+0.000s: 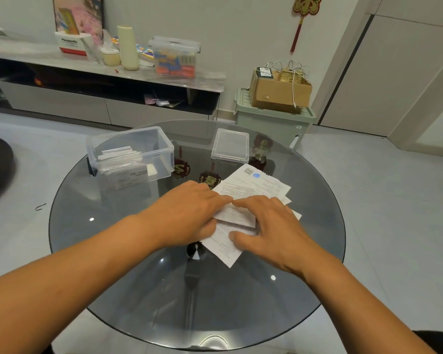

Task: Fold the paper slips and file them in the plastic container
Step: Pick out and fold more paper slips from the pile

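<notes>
Where writing can be made out, the clearest is the word "Panasonic" printed on a white and red box (71, 44) at the left of the grey shelf (189, 80) along the wall. A QR code and a round blue stamp are seen at the top of the paper slips (256, 181) spread on the round glass table (138, 290); their printed lines are too small to be read. Gold characters are carried by a red hanging ornament (304, 11) on the wall, though they cannot be deciphered.

One folded slip (237, 215) is pressed flat on top of the spread slips, between the two hands. The left hand (189, 213) is laid over its left edge with fingers extended, and the right hand (271, 226) is spread over its right edge, the thumb resting on the sheet beneath; nothing is gripped by either hand.

The plastic container (131, 152) stands open beyond the left hand, at the far left of the table, and folded slips (120, 155) are stacked inside, apparently on edge. Its clear lid (230, 146) is set apart, at the far edge beyond the spread slips.
</notes>
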Demonstrator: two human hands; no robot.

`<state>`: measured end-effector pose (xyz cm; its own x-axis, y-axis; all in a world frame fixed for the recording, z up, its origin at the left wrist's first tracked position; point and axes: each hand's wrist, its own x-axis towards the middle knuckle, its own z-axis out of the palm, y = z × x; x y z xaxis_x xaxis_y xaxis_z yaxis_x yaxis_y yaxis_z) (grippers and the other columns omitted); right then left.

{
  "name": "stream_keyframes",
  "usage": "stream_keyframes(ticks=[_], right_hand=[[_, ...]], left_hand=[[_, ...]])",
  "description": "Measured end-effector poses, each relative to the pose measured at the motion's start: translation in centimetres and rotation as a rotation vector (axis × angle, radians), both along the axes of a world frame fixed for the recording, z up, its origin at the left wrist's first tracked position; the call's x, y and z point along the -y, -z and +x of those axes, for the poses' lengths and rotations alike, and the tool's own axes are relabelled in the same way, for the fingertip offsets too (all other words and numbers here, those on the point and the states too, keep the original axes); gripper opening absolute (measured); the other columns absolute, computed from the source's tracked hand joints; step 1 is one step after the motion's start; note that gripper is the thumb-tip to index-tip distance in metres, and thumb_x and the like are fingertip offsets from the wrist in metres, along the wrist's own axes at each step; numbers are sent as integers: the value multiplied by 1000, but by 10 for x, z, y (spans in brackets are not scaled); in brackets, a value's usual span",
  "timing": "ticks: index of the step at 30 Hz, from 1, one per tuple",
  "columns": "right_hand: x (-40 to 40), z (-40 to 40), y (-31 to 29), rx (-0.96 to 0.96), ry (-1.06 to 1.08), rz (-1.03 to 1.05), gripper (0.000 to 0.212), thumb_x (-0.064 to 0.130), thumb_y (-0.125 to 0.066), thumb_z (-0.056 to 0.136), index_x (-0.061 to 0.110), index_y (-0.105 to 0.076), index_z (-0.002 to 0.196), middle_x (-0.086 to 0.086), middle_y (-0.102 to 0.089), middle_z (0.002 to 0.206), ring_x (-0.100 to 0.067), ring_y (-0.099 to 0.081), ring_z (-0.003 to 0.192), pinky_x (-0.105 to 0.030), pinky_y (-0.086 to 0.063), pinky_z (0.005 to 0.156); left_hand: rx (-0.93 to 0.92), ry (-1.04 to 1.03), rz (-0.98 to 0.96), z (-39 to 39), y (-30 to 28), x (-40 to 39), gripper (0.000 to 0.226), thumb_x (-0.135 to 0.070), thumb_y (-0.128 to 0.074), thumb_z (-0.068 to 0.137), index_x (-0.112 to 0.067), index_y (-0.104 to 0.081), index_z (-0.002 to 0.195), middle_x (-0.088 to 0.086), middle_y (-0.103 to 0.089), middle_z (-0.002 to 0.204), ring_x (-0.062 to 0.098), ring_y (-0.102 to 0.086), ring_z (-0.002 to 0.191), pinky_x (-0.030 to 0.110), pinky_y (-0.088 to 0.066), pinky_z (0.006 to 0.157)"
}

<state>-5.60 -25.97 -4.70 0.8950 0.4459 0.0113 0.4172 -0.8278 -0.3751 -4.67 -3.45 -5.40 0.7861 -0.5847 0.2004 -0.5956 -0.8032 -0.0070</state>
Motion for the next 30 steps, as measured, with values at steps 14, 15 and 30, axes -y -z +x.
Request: stream_keyframes(ticks=[14, 15, 30], right_hand=[[-8, 11, 14, -192, 306, 413, 76, 38, -85, 80, 47, -40, 141, 18, -63, 112, -10, -68, 98, -42, -60, 87], [-9, 11, 14, -165, 309, 388, 79, 40, -85, 79, 48, -38, 143, 17, -58, 116, -10, -64, 102, -43, -59, 88], [10, 13, -9, -287, 134, 223, 75, 70, -76, 57, 40, -65, 125, 19, -54, 130, -9, -54, 116, -40, -50, 100]], left_hand=[[-322, -237, -550, -7, 5, 11, 62, -38, -75, 89, -47, -39, 139, -18, -55, 122, 4, -58, 97, 35, -55, 86], [-236, -205, -487, -6, 7, 11, 61, -40, -74, 89, -45, -42, 141, -18, -49, 134, 4, -52, 111, 35, -50, 96], [74, 50, -277, -9, 7, 0, 18, -31, -68, 96, -29, -73, 113, -9, -75, 101, 16, -71, 81, 38, -57, 61]])
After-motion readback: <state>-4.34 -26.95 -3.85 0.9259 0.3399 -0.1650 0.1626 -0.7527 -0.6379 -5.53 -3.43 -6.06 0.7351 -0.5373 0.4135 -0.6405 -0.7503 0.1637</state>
